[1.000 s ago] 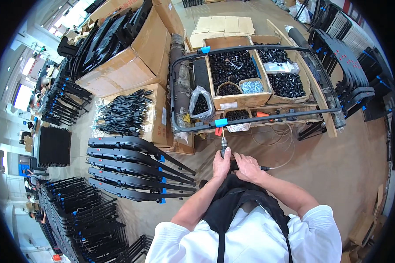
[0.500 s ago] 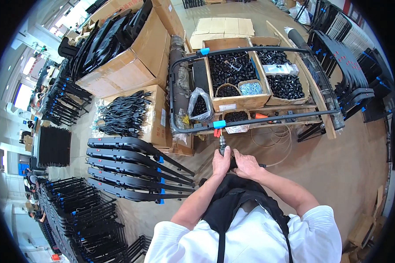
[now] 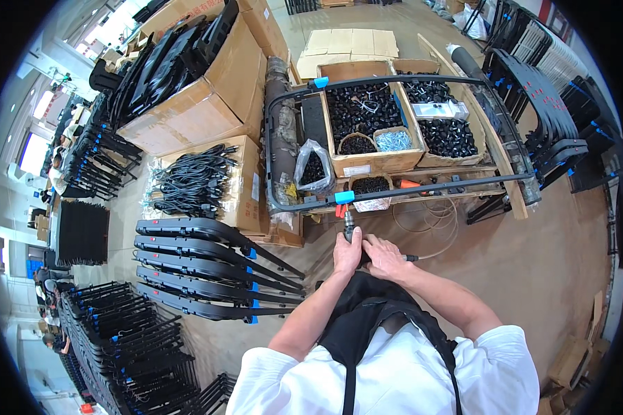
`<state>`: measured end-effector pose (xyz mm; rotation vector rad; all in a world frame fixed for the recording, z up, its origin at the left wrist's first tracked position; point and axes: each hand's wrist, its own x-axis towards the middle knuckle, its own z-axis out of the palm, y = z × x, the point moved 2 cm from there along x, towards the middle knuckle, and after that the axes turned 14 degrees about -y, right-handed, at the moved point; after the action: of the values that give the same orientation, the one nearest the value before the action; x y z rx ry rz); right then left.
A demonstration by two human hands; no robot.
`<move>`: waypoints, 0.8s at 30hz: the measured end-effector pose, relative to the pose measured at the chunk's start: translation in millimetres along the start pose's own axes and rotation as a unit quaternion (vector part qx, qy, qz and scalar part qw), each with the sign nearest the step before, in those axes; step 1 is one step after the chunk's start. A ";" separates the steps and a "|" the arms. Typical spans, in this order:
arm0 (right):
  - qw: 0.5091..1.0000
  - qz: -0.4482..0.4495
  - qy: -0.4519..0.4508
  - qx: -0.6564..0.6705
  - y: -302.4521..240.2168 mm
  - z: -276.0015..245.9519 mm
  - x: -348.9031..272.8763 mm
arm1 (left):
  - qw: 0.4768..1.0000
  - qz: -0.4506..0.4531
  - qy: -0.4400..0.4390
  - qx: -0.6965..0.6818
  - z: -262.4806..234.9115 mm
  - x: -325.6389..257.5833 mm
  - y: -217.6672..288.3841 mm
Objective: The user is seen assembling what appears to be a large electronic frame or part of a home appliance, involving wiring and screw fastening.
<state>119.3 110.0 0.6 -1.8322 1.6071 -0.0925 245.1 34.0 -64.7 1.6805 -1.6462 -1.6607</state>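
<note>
My left hand [image 3: 346, 256] is wrapped around the body of an air screwdriver [image 3: 349, 223], its metal nose pointing away from me. Beside it, my right hand [image 3: 385, 257] closes on the rear part of the same tool, mostly hidden under the fingers. The tool's front end is at a blue clip [image 3: 343, 198] on the near bar of a black tubular frame [image 3: 412, 190]. Small red pieces hang under that clip. Whether the bit touches the frame I cannot tell. The frame lies over the bench, and a second blue clip [image 3: 320, 83] sits on its far bar.
Cardboard boxes [image 3: 356, 171] of black plastic parts and screws stand under the frame. A plastic bag [image 3: 314, 166] of small parts is beside them. Stacked black frames [image 3: 187, 270] and bundled cables [image 3: 194, 180] are at left. A thin hose [image 3: 432, 257] trails right.
The whole view has shifted slightly. Both hands keep their hold on the screwdriver, with the tool still at the same blue clip.
</note>
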 end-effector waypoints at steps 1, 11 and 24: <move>1.000 0.001 0.000 0.000 0.4 2.9 -0.2 | 1.000 0.000 -0.001 0.000 0.5 -1.3 0.8; 0.999 0.016 0.006 0.032 -6.9 8.0 -5.9 | 0.998 0.002 -0.037 -0.043 -1.3 -9.5 -9.0; 1.000 0.030 -0.002 -0.006 -11.2 23.7 -15.6 | 0.990 0.008 -0.121 -0.074 -5.9 -22.0 -33.2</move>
<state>136.5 134.4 -5.6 -1.7907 1.6609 -0.0532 273.2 59.5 -78.1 1.4409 -1.5867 -1.9910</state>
